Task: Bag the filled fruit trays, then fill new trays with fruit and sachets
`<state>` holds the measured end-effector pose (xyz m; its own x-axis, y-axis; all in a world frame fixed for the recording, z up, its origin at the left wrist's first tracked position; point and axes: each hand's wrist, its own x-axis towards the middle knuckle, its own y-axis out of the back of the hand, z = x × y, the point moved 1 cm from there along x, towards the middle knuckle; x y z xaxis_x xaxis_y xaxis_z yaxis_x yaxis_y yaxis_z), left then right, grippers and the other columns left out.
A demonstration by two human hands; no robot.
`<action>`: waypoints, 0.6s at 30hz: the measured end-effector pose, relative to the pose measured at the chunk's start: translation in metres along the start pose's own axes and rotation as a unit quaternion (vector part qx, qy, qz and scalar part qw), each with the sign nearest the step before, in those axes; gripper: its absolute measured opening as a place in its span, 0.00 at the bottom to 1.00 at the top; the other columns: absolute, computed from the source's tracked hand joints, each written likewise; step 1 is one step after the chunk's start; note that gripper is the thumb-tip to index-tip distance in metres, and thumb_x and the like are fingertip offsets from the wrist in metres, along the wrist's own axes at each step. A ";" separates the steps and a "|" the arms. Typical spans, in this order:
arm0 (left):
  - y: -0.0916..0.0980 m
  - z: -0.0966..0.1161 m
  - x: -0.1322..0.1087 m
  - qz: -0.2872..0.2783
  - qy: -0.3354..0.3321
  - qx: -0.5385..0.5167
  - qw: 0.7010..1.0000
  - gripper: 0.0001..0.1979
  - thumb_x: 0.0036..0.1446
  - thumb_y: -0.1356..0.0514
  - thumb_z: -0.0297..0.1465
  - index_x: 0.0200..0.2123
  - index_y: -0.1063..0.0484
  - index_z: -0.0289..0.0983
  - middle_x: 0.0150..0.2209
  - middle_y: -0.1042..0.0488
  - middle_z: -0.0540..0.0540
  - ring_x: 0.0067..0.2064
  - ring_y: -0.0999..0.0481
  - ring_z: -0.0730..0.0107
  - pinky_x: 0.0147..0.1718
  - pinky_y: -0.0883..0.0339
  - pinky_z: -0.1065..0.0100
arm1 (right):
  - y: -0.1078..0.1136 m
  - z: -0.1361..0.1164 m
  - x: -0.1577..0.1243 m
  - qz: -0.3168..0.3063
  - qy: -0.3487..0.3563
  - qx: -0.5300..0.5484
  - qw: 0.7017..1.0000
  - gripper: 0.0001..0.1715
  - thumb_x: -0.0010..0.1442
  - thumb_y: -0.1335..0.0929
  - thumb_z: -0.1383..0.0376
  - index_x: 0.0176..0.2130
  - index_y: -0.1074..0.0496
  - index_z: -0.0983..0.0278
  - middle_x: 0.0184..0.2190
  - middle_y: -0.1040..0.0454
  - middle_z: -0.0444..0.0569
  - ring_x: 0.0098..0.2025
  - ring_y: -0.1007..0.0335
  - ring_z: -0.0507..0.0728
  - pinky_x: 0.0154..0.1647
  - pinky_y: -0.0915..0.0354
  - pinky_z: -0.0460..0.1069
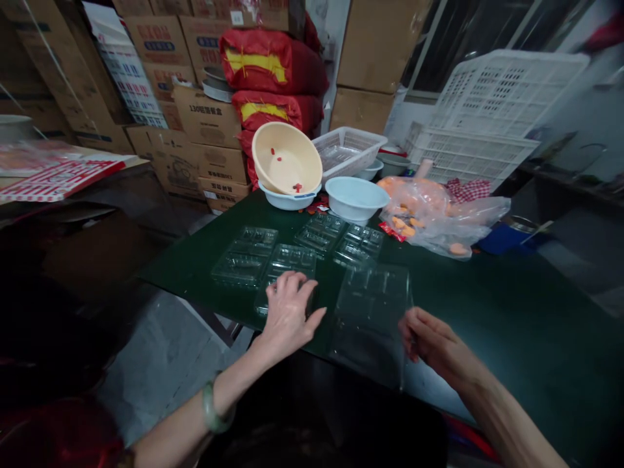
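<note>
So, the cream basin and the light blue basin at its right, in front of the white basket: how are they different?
The cream basin is tilted, while the light blue basin stands upright. The cream basin rests in another blue basin; the light blue basin sits on the green table. Small red pieces show inside the cream basin, none visibly in the light blue one. Both are round and open.

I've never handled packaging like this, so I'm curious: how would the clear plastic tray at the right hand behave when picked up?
The clear plastic tray is probably light for its size, since its see-through material looks thin. It may flex, though its moulded ridges likely add some stiffness. Its flat, roughly rectangular shape suggests sliding rather than rolling if pushed.
</note>
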<state>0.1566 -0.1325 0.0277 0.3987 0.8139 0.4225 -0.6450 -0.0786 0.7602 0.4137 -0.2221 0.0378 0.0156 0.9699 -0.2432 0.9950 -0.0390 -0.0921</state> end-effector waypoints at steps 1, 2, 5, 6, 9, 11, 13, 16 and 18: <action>-0.002 -0.013 -0.006 -0.029 -0.007 0.047 0.998 0.18 0.51 0.41 0.35 0.46 0.32 0.39 0.49 0.34 0.39 0.56 0.44 0.46 0.46 0.47 0.46 | 0.008 0.013 0.002 0.017 -0.039 0.012 0.999 0.20 0.52 0.31 0.53 0.25 0.40 0.63 0.21 0.37 0.41 0.20 0.43 0.48 0.18 0.45 0.43; -0.004 -0.024 -0.010 -0.058 -0.016 0.079 0.995 0.16 0.52 0.41 0.34 0.45 0.31 0.39 0.49 0.33 0.39 0.58 0.46 0.43 0.46 0.49 0.44 | 0.012 0.024 0.006 0.034 -0.072 0.016 0.997 0.20 0.50 0.30 0.53 0.24 0.40 0.64 0.19 0.37 0.41 0.19 0.43 0.48 0.16 0.46 0.42; -0.006 -0.045 -0.015 -0.135 -0.061 0.095 0.984 0.09 0.55 0.44 0.30 0.39 0.29 0.41 0.48 0.30 0.43 0.59 0.46 0.45 0.48 0.53 0.43 | 0.010 0.036 0.024 0.103 -0.138 0.000 0.985 0.16 0.52 0.31 0.61 0.22 0.40 0.64 0.17 0.37 0.41 0.19 0.41 0.48 0.14 0.46 0.42; -0.005 -0.049 -0.014 -0.155 -0.079 0.083 0.981 0.08 0.55 0.44 0.29 0.38 0.29 0.41 0.47 0.29 0.44 0.59 0.46 0.47 0.49 0.53 0.44 | 0.006 0.035 0.032 0.125 -0.151 -0.009 0.981 0.14 0.54 0.33 0.64 0.22 0.40 0.64 0.17 0.37 0.41 0.18 0.41 0.48 0.14 0.45 0.42; 0.003 -0.054 -0.012 -0.209 -0.125 0.038 0.969 0.06 0.52 0.43 0.28 0.35 0.29 0.41 0.47 0.29 0.46 0.60 0.45 0.52 0.52 0.55 0.47 | -0.007 0.024 0.058 0.165 -0.176 -0.038 0.970 0.13 0.57 0.38 0.71 0.21 0.41 0.64 0.16 0.38 0.41 0.17 0.41 0.47 0.15 0.43 0.42; 0.012 -0.057 -0.013 -0.236 -0.136 0.016 0.962 0.07 0.50 0.41 0.27 0.34 0.29 0.40 0.49 0.30 0.46 0.61 0.46 0.52 0.53 0.55 0.49 | -0.011 0.019 0.069 0.169 -0.191 -0.064 0.965 0.13 0.56 0.38 0.72 0.22 0.42 0.64 0.16 0.38 0.41 0.16 0.40 0.48 0.15 0.41 0.43; 0.022 -0.060 -0.014 -0.256 -0.132 -0.004 0.958 0.10 0.47 0.38 0.29 0.37 0.29 0.40 0.51 0.32 0.44 0.62 0.47 0.49 0.53 0.53 0.48 | -0.009 0.019 0.073 0.173 -0.200 -0.103 0.959 0.12 0.55 0.36 0.70 0.22 0.42 0.64 0.16 0.38 0.41 0.16 0.39 0.49 0.15 0.42 0.44; 0.039 -0.069 -0.005 -0.221 -0.099 -0.076 0.967 0.15 0.47 0.37 0.35 0.41 0.29 0.41 0.53 0.34 0.42 0.59 0.43 0.50 0.53 0.50 0.48 | 0.004 0.017 0.074 0.203 -0.178 -0.176 0.946 0.09 0.54 0.35 0.66 0.25 0.40 0.64 0.16 0.39 0.40 0.15 0.42 0.49 0.14 0.47 0.43; 0.048 -0.081 0.017 -0.134 -0.034 -0.158 0.978 0.15 0.50 0.39 0.36 0.43 0.29 0.41 0.51 0.33 0.41 0.54 0.36 0.56 0.52 0.44 0.51 | 0.010 0.009 0.082 0.248 -0.096 -0.291 0.919 0.07 0.54 0.35 0.63 0.32 0.36 0.64 0.19 0.37 0.41 0.18 0.40 0.50 0.16 0.45 0.44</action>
<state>0.0796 -0.0761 0.0311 0.6165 0.7398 0.2696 -0.6761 0.3219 0.6628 0.4240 -0.1454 0.0087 0.5192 0.8053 -0.2862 0.7553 -0.2757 0.5945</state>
